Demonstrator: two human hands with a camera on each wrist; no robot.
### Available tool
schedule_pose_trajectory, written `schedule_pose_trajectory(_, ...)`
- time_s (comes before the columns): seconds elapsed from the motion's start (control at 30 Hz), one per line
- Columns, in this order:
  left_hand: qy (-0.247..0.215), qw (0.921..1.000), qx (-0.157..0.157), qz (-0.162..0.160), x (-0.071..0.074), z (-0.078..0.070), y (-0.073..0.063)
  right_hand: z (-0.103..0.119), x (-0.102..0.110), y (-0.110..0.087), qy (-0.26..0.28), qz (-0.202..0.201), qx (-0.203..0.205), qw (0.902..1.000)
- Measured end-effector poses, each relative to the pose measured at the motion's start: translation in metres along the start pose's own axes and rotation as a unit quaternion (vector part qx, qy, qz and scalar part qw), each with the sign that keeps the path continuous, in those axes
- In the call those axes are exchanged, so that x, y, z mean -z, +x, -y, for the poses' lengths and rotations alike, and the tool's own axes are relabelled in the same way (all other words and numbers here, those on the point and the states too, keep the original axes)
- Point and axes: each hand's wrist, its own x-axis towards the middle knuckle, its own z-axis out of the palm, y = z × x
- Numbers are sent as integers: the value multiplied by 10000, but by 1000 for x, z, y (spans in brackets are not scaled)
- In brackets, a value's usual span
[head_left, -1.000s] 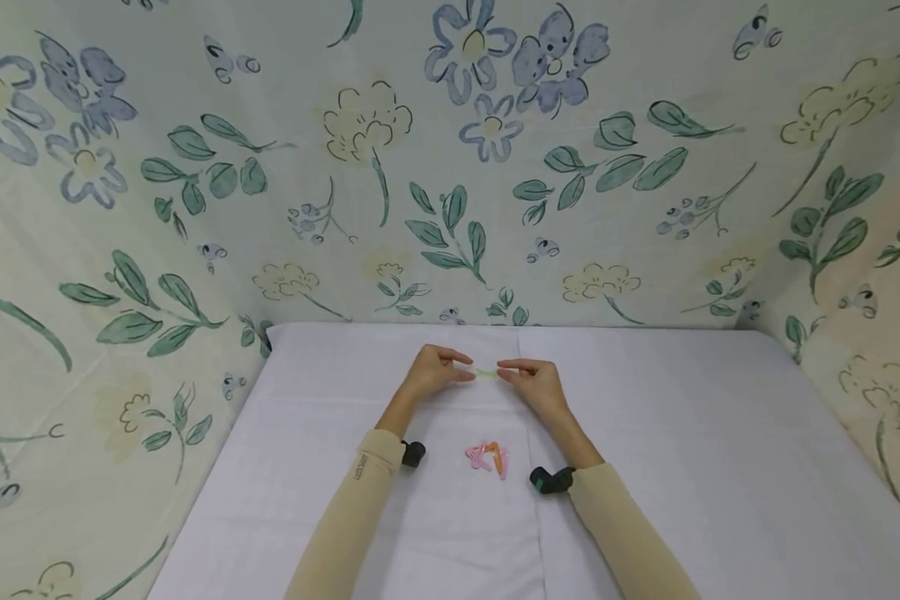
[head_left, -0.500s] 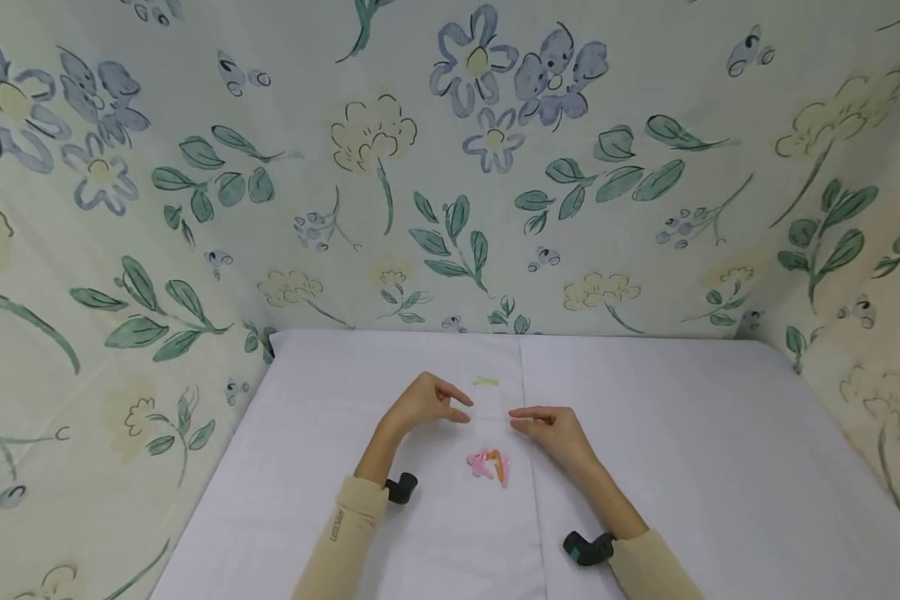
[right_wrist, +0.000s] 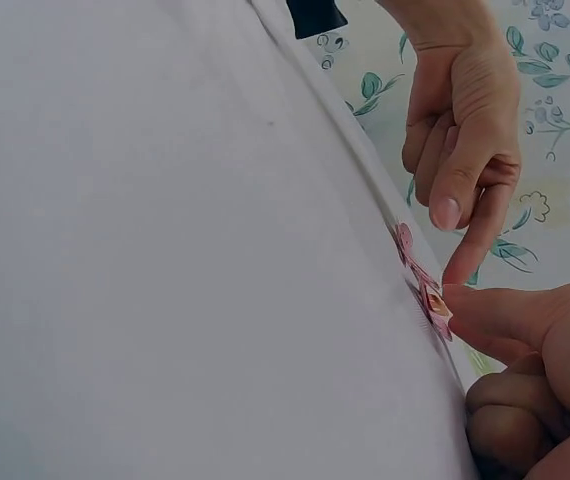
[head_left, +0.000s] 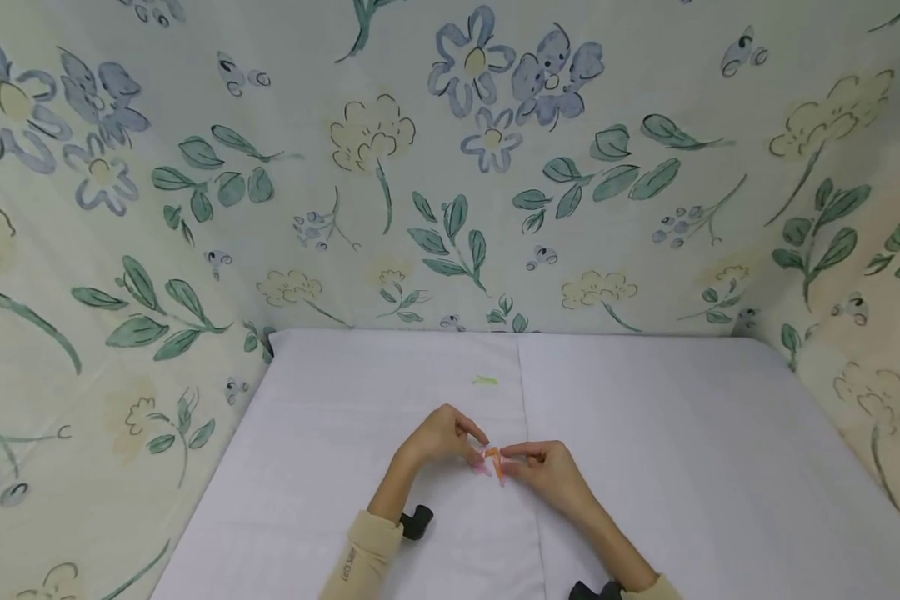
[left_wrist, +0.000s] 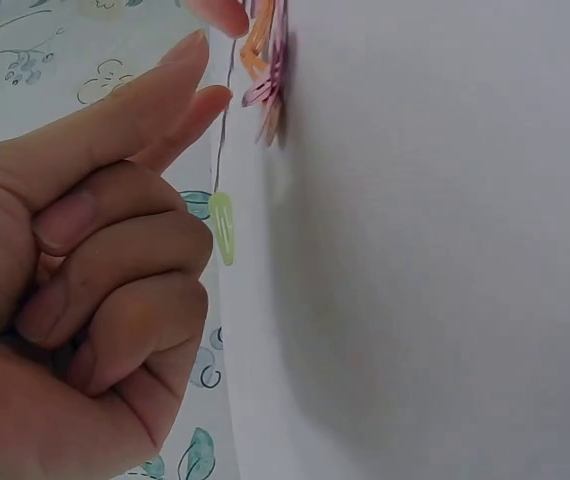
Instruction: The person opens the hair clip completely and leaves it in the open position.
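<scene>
Several pink hair clips [head_left: 482, 469] and an orange hair clip [head_left: 498, 471] lie in a small heap on the white cloth. My left hand [head_left: 440, 437] reaches in from the left, index finger and thumb apart at the heap's edge. From the other side my right hand [head_left: 549, 473] brings index finger and thumb to the orange clip, with a gap between the tips. The left wrist view shows the lower fingers of my left hand [left_wrist: 105, 230] folded in. A light green hair clip [head_left: 485, 380] lies farther back, by itself.
White cloth [head_left: 645, 433] covers the table, with a crease running front to back near the heap. Behind and at the sides hangs a floral curtain [head_left: 390, 250]. A black wrist camera [head_left: 417, 522] is on the left wrist.
Both hands have left the green clip, which now lies on the cloth at the back. They have come nearer to the person, down to the pink and orange clips.
</scene>
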Motion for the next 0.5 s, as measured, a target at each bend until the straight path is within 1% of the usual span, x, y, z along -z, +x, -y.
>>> schedule_pose_trajectory(0.13,125,9999,20,-34,-6,3,-1,3,-1,2,-39,-108,-43,9999)
schedule_pose_trajectory(0.4,23,10000,-18,-77,-10,9,-1,5,-1,1,-174,-143,-62,9997)
schedule_pose_trajectory(0.5,-71,9999,-147,-38,-11,10,0,5,-1,1,-191,-221,-57,9996)
